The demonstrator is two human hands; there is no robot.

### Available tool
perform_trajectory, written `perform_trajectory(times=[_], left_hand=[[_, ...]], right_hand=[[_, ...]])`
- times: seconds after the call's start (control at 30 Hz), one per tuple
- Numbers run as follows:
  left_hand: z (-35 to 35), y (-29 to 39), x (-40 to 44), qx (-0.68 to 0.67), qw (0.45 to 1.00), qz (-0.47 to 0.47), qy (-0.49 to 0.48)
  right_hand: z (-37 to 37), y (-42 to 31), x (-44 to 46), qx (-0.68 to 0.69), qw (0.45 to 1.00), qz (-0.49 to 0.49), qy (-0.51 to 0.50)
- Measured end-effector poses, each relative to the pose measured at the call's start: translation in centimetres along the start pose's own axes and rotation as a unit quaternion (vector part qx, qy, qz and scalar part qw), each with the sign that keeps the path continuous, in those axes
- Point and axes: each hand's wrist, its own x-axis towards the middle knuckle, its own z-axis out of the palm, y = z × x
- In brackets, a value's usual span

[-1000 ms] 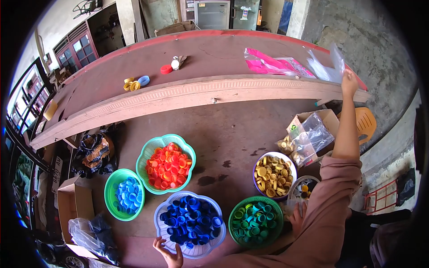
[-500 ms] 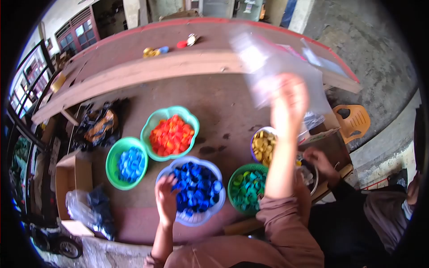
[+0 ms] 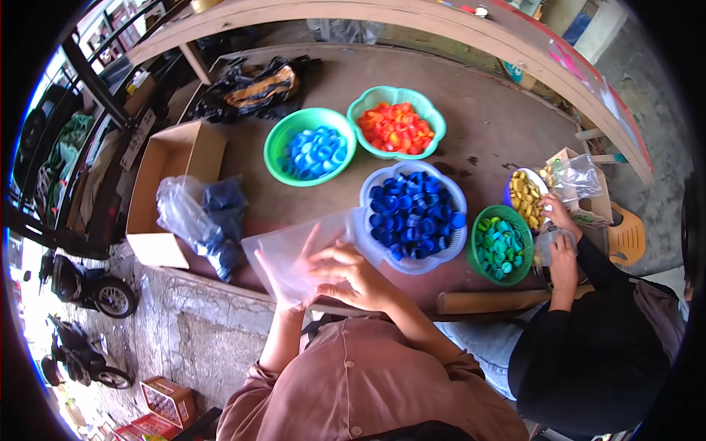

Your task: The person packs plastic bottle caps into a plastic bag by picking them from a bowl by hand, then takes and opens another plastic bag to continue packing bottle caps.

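Observation:
A clear plastic bag (image 3: 294, 246) is spread between my hands at the table's front edge. Behind or inside its film, my left hand (image 3: 290, 275) has its fingers stretched apart; which of the two I cannot tell. My right hand (image 3: 349, 275) pinches the bag with bent fingers. Just beyond and to the right is a lavender basket of dark blue caps (image 3: 415, 213). Light blue caps (image 3: 315, 153) fill part of a green bowl (image 3: 277, 132). Red-orange caps (image 3: 396, 127) lie in a mint basket, and green caps (image 3: 500, 246) in a green basket.
A cardboard box (image 3: 158, 176) with plastic bags (image 3: 198, 220) stands at the left, near a crumpled black bag (image 3: 257, 88). At the right, a co-worker's hands (image 3: 562, 253) are by a bowl of yellow caps (image 3: 525, 195). A raised wooden beam (image 3: 353, 10) crosses the far side.
My right hand has brought the clear bag from the far right down to my left hand. The view has turned left and down. The co-worker's hands now show at the yellow caps.

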Motion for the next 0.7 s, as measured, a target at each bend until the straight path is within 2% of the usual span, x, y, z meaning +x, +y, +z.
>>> perform_trajectory(times=[0.07, 0.13, 0.2, 0.23, 0.27, 0.33, 0.37, 0.4, 0.47, 0.5, 0.53, 0.57, 0.6, 0.63, 0.67, 0.7], left_hand=[[1.7, 0.3, -0.6, 0.037, 0.991, 0.027, 0.124], [0.4, 2.1, -1.9, -0.008, 0.992, 0.015, 0.125], [-0.2, 3.4, -3.1, -0.048, 0.998, -0.025, 0.027], [-0.1, 3.6, -3.3, -0.014, 0.991, 0.012, 0.13], [-0.5, 4.0, -4.0, -0.015, 0.998, 0.008, 0.063], [-0.4, 4.7, -4.4, 0.113, 0.993, 0.03, -0.006], [0.8, 4.8, -4.6, 0.257, 0.961, 0.057, 0.089], [1.3, 5.1, -4.9, 0.257, 0.961, 0.053, 0.087], [1.5, 5.5, -5.4, 0.448, 0.891, 0.066, 0.029], [1.1, 6.1, -5.8, 0.49, 0.87, 0.054, 0.031], [0.3, 6.8, -5.8, 0.596, 0.798, 0.078, 0.028], [-0.5, 7.0, -6.0, 0.579, 0.807, 0.065, 0.096], [-1.0, 7.2, -6.1, 0.559, 0.811, 0.051, 0.164], [-0.3, 7.5, -5.9, 0.481, 0.856, 0.045, 0.184], [-1.0, 8.3, -6.0, 0.537, 0.822, 0.036, 0.188], [-2.0, 9.2, -5.9, 0.61, 0.764, 0.041, 0.205]], right_hand=[[1.3, -1.3, 0.8, -0.042, 0.998, 0.011, 0.033], [2.9, -1.2, 1.2, -0.055, 0.998, -0.002, 0.028], [4.4, -0.8, 1.5, -0.05, 0.997, -0.01, 0.053], [5.0, -1.1, 1.9, -0.021, 0.996, 0.006, 0.09], [5.8, -1.0, 2.3, 0.004, 0.991, -0.004, 0.137], [7.5, -1.1, 2.7, 0.019, 0.974, 0.039, 0.221], [8.0, -1.2, 2.9, 0.016, 0.973, 0.039, 0.225], [8.5, -1.3, 3.0, 0.014, 0.97, 0.053, 0.239], [9.2, -1.4, 3.1, 0.009, 0.965, 0.068, 0.254], [9.4, -1.5, 3.1, 0.022, 0.966, 0.091, 0.24], [9.7, -1.5, 3.1, 0.036, 0.967, 0.114, 0.226], [10.2, -1.2, 2.8, 0.056, 0.956, 0.137, 0.255], [10.9, -0.1, 2.3, 0.174, 0.926, 0.16, 0.294], [11.4, 1.8, 1.6, 0.206, 0.897, 0.153, 0.359], [10.9, 2.1, 1.7, 0.236, 0.863, 0.144, 0.422], [9.9, 2.0, 1.1, 0.297, 0.837, 0.16, 0.431]])
